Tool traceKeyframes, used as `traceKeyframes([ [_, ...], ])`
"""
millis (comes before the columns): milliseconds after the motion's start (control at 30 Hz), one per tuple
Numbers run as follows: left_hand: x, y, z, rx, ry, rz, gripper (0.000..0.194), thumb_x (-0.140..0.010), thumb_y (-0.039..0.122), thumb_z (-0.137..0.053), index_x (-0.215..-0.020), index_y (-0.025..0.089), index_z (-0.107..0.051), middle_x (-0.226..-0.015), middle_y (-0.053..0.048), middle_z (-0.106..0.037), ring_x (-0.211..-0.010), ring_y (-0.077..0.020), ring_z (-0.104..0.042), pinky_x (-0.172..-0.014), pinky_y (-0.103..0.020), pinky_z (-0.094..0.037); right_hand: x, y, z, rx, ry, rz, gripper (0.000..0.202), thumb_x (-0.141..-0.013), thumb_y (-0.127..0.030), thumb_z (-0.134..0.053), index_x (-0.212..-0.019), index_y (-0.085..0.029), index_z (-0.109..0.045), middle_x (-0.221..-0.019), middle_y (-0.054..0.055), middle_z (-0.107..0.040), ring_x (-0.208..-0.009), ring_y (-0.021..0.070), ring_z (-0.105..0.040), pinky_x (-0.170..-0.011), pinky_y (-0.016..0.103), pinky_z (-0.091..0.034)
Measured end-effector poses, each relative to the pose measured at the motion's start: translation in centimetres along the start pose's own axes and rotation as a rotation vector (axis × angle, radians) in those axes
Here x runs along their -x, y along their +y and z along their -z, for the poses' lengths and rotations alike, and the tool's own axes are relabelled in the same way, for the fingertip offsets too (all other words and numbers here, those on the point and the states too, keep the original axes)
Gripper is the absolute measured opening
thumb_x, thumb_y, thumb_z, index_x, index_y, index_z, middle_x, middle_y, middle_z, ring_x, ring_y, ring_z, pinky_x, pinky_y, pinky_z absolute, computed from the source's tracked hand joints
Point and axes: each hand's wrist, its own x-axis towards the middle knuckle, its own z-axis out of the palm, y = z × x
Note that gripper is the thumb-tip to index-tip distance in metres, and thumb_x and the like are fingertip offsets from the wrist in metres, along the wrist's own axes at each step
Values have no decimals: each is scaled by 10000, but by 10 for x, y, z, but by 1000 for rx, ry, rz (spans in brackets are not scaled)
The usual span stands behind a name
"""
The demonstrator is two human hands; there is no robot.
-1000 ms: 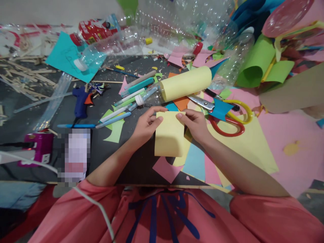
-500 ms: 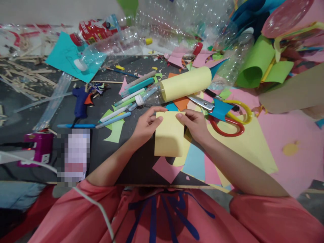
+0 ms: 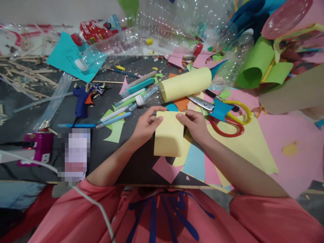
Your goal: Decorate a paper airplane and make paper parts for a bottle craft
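Observation:
A small pale yellow paper (image 3: 168,136) hangs between my two hands above the dark table. Its top left corner is pinched by my left hand (image 3: 148,125), thumb in front and fingers behind. My right hand (image 3: 194,124) grips the top right corner in the same way. Just beyond the hands lies a clear bottle wrapped in yellow paper (image 3: 187,84), its white cap pointing left. Scissors (image 3: 215,108) with one yellow and one red handle loop rest beside my right hand. A pink paper scrap (image 3: 167,170) lies below the held paper.
Left are a blue glue gun (image 3: 81,103), a blurred phone (image 3: 77,155), a purple box (image 3: 37,146) and wooden sticks (image 3: 27,72). Markers (image 3: 115,116) lie beyond my left hand. Clear bottles (image 3: 108,47) line the back. Pink paper (image 3: 291,135) covers the right side.

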Motion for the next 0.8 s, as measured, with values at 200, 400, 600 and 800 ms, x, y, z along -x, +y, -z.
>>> traceKeyframes([
  [200, -1, 1, -1, 38, -6, -16, 303, -810, 429, -708, -985, 202, -610, -499, 77, -520, -438, -86, -464, -445, -191, -328, 0, 1, 0, 8, 9, -8, 526, -673, -677, -738, -559, -193, -568, -519, -40, -467, -500, 90, -410, -451, 238, -336],
  [400, 4, 4, -1, 38, 28, -47, 282, -809, 404, -721, -992, 208, -634, -520, 63, -579, -451, -95, -522, -451, -194, -379, 5, 4, -1, -72, -108, -28, 438, -679, -625, -767, -742, -194, -722, -708, 19, -690, -631, 152, -607, -558, 288, -501],
  [600, 4, 3, -4, 59, 66, -8, 617, -796, 379, -730, -1338, 241, -471, -596, 60, -676, -483, -130, -625, -466, -201, -461, 8, 10, -1, 55, -172, -45, 424, -728, -596, -739, -765, -173, -747, -789, 62, -755, -714, 217, -685, -602, 340, -561],
  [800, -1, -7, -4, 104, -20, 51, 797, -715, 353, -791, -1387, 231, -382, -751, 12, -742, -631, -168, -720, -548, -219, -533, -2, 13, 2, -7, 326, 164, 444, -705, -643, -740, -721, -200, -710, -760, 36, -735, -700, 191, -672, -631, 337, -579],
])
